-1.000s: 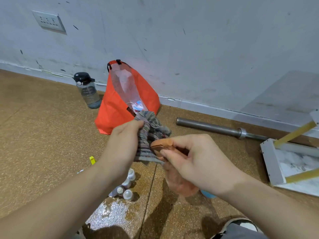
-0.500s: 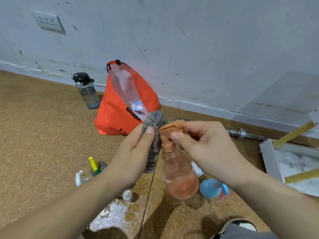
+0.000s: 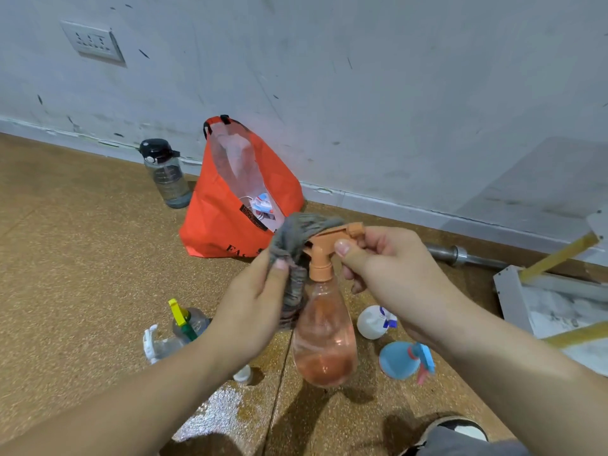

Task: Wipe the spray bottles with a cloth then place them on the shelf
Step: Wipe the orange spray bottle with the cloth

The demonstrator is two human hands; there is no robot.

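Observation:
An orange see-through spray bottle (image 3: 324, 340) hangs upright in mid-air at the centre. My right hand (image 3: 385, 268) pinches its orange trigger head. My left hand (image 3: 253, 307) grips a grey striped cloth (image 3: 296, 251) and presses it against the back of the trigger head and the neck. On the floor below lie more spray bottles: a blue one (image 3: 403, 360), a white one (image 3: 375, 322), a clear one with a yellow-green nozzle (image 3: 189, 322) and a clear one with a white trigger (image 3: 156, 343). The white marbled shelf (image 3: 552, 311) with yellow rods lies at the right.
An orange bag (image 3: 227, 209) leans on the wall beside a grey water bottle (image 3: 166, 174). A steel barbell (image 3: 467, 255) runs along the skirting. A wet patch (image 3: 217, 413) shines on the cork floor; a small white cap (image 3: 242, 373) and my shoe (image 3: 457, 429) sit nearby.
The orange bottle has risen from low and tilted behind my right hand to upright and plainly visible. The cloth moved from above the nozzle onto the trigger head and neck.

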